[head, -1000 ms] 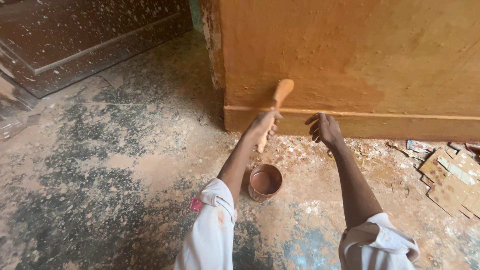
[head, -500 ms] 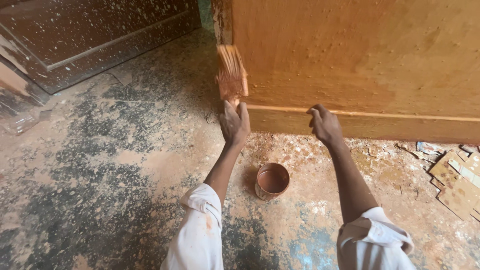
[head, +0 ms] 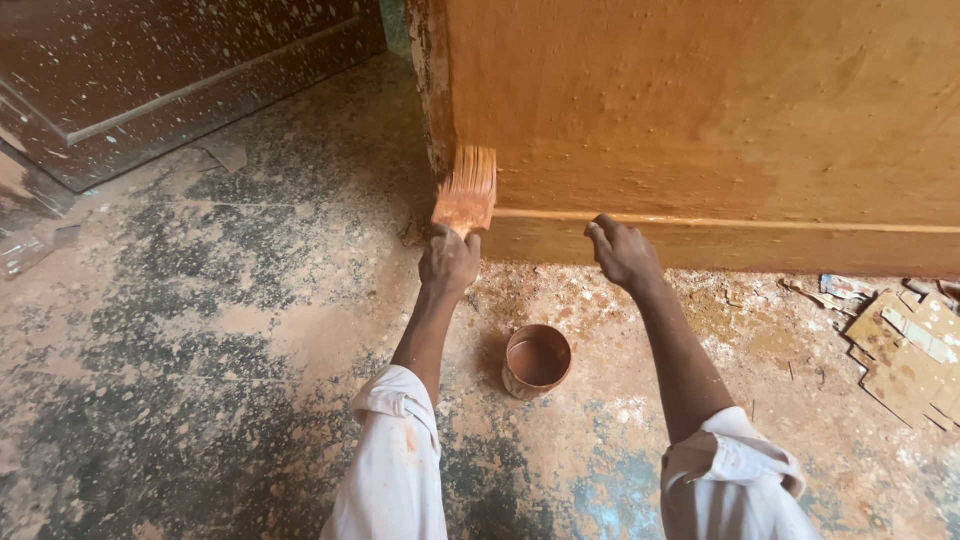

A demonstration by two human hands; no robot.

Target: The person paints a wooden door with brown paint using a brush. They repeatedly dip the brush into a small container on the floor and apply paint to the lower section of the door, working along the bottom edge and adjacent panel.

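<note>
Brush up against the wall corner, bristles pointing up.

The left hand (head: 449, 260) is wrapped tight round the handle of the brush (head: 467, 192), so the handle is mostly hidden in the fist. The brush's long axis runs near vertical, leaning a touch right, with the bristles on top pressed flat to the orange wall (head: 700, 110), right by its corner and just above the ledge (head: 720, 223). That arm is stretched out nearly straight from a rolled white sleeve (head: 395, 450). The right hand (head: 622, 250) holds nothing, fingers loosely curled and tips resting on the ledge, arm also reaching forward. A small round cup (head: 537, 361) of orange-brown paint sits on the spattered floor (head: 200, 350) between the two forearms, well below the brush. Broken tile bits (head: 905, 345) lie off to the right.
</note>
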